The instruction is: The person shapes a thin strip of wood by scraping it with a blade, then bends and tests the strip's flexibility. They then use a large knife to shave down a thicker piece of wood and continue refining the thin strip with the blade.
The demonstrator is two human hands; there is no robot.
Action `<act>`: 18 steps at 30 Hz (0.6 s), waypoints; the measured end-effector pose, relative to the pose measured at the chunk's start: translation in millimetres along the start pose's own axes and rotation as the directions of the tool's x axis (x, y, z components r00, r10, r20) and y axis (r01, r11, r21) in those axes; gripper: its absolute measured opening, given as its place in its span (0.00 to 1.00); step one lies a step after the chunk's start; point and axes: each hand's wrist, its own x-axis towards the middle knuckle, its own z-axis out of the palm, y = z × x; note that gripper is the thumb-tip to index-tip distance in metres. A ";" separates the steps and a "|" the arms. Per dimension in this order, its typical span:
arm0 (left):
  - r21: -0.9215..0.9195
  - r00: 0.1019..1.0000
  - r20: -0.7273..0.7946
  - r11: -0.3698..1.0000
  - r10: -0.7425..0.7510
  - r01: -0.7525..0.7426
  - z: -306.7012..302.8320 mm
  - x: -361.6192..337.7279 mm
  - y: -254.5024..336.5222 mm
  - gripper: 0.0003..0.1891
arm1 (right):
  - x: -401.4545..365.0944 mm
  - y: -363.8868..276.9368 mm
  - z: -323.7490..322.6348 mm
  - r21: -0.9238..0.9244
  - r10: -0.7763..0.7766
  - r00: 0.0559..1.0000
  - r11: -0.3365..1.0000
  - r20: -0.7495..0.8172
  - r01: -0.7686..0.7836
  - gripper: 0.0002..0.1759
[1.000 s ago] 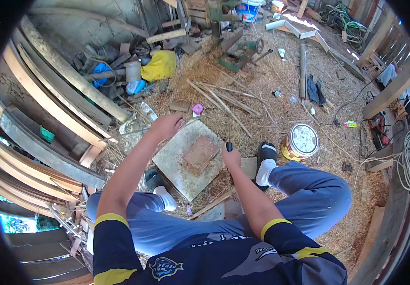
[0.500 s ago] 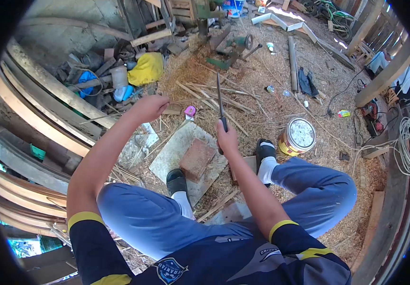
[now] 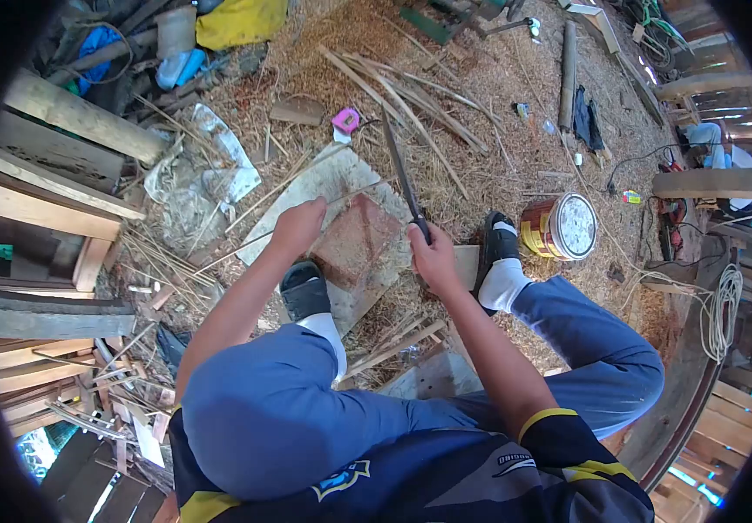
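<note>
My left hand (image 3: 300,225) is closed around a thin wooden stick (image 3: 360,190), which runs out past both sides of the fist. Gripped in my right hand (image 3: 435,259) is the dark handle of a long knife (image 3: 400,166), its blade pointing up and away from me. The stick's far end comes close to the blade in this view. Below both hands, a reddish brick (image 3: 357,237) lies on a pale, worn slab (image 3: 341,166) between my feet. A pink tape measure (image 3: 345,120) rests at the slab's far corner.
Loose wooden strips (image 3: 428,109) lie on the shavings-covered floor ahead. A paint bucket (image 3: 559,227) stands beside my right foot. Crumpled plastic (image 3: 189,196) and stacked timber (image 3: 62,205) are on the left. Coiled cable (image 3: 724,305) hangs at the right.
My view has tilted down toward the slab. My left hand has come lower with the stick, now over the brick's near-left side; the knife stays in my right hand.
</note>
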 end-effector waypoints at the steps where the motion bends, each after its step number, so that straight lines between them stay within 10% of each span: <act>1: -0.010 1.000 -0.014 1.000 -0.018 0.018 11.9 0.8 -0.3 0.09 | -0.7 6.1 4.9 -0.062 0.034 0.999 0.997 -0.002 -0.034 0.18; 9: 0.073 1.000 -0.019 0.997 -0.007 0.008 43.3 7.8 -4.1 0.10 | 5.6 5.3 39.3 -0.030 0.067 0.986 0.998 0.151 -0.063 0.19; 18: 0.159 0.995 -0.095 0.987 0.015 0.000 54.9 4.0 0.4 0.13 | 27.1 12.2 55.8 -0.421 -0.013 1.000 0.907 -0.021 0.003 0.29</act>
